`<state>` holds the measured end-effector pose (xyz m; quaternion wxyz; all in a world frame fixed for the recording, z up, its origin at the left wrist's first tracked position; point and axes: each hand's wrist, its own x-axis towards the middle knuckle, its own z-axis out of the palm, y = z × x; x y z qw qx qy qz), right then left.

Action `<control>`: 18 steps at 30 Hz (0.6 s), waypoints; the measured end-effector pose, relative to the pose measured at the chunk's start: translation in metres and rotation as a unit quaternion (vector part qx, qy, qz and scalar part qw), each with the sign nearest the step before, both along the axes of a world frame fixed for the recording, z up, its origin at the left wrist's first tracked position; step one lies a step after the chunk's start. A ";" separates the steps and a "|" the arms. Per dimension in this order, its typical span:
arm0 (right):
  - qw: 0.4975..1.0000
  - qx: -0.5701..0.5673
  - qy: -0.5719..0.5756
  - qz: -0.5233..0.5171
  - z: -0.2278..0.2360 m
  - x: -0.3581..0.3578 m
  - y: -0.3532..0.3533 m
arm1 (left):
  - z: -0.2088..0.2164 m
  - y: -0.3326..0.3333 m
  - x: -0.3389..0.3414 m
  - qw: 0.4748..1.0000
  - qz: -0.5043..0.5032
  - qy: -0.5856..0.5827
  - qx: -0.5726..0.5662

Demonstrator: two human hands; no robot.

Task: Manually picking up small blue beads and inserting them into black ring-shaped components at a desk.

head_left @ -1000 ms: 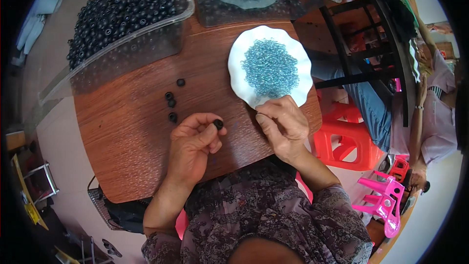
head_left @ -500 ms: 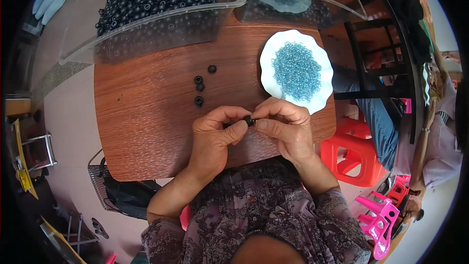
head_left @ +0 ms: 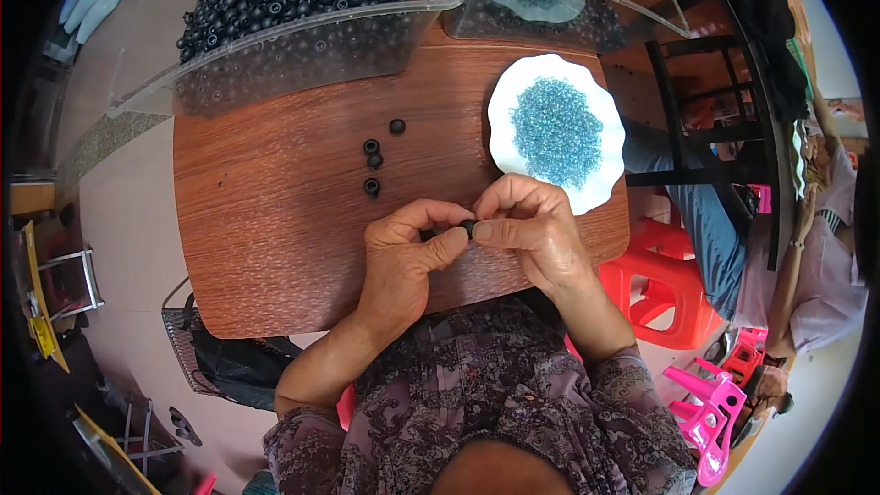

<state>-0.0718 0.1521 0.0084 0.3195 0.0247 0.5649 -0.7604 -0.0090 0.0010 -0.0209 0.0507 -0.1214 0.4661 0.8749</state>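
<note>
My left hand [head_left: 399, 252] pinches a small black round part [head_left: 468, 228] between thumb and forefinger above the near side of the table. The thumb and forefinger of my right hand [head_left: 536, 234] close on the right side of the same part, and the fingertips hide much of it. Beyond my left hand lie several loose black hollow parts [head_left: 371, 186], some with the round opening showing. Past my right hand stands a white wavy-rimmed plate [head_left: 503, 148], with a heap of tiny clear bluish pieces [head_left: 555, 133] on it.
A clear plastic bin [head_left: 302, 60] full of black parts stands at the far left of the wooden table [head_left: 266, 220]. A second clear bin [head_left: 550, 27] is beside it. Red stools [head_left: 674, 298] and a pink stool [head_left: 710, 412] stand right; another person [head_left: 825, 257] sits beyond.
My right fingertips have moved in slightly over the black part, covering its ringed right end, which showed before. The loose parts lie as they were.
</note>
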 end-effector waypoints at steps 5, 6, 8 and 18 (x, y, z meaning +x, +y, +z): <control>0.990 0.057 0.111 -0.066 0.005 0.013 -0.009 | -0.008 -0.007 -0.003 0.981 -0.024 -0.039 0.190; 0.971 0.109 0.195 -0.079 0.005 0.016 -0.010 | -0.008 -0.008 -0.005 0.973 -0.022 -0.042 0.227; 0.932 0.156 0.322 -0.060 0.003 0.015 -0.011 | -0.005 -0.008 -0.006 0.970 -0.006 -0.045 0.238; 0.674 0.326 0.662 0.015 -0.009 0.017 -0.028 | 0.016 -0.003 -0.009 0.961 0.043 -0.064 0.265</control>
